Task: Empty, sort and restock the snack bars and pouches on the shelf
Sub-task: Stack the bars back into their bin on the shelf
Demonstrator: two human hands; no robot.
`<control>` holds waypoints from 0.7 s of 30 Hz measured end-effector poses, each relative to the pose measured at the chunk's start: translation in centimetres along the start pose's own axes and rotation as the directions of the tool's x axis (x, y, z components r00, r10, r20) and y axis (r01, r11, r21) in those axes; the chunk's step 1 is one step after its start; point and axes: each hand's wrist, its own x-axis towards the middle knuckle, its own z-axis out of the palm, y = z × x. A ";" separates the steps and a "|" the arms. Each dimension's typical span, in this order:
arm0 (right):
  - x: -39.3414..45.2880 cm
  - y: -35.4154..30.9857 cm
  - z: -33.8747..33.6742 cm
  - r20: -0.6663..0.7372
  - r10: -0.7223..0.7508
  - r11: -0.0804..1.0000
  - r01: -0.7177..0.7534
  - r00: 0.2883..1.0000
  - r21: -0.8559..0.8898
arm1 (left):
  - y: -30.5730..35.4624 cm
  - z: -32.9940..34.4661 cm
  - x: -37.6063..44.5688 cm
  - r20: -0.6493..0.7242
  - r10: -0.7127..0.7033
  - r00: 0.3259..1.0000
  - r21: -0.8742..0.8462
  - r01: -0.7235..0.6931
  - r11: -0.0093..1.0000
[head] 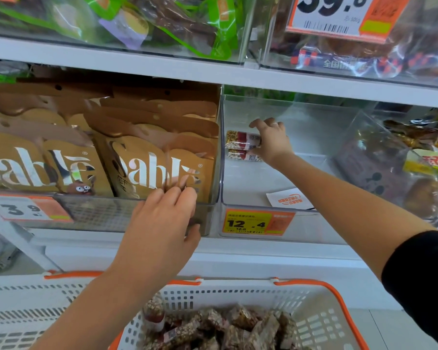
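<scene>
Restocking begins: right hand (272, 140) grips snack bars (243, 145) against the clear bin's (276, 208) back-left corner.

Head view: left hand (162, 223) hooks loosely over the neighbouring pouch bin's (97, 213) front edge; more bars wait in the basket (321, 322). Best stacked flush to the wall, labels forward.

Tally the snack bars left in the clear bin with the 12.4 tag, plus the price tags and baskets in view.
Snack bars in the clear bin: 2, stacked, right hand on the top one
Price tags: 3
White baskets: 2
Total: 7
</scene>
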 end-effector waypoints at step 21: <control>-35.4 -2.9 6.5 0.378 -0.369 0.927 0.364 0.849 0.089 | 2.0 8.6 -16.4 0.645 -0.453 0.616 -0.089 0.649 0.755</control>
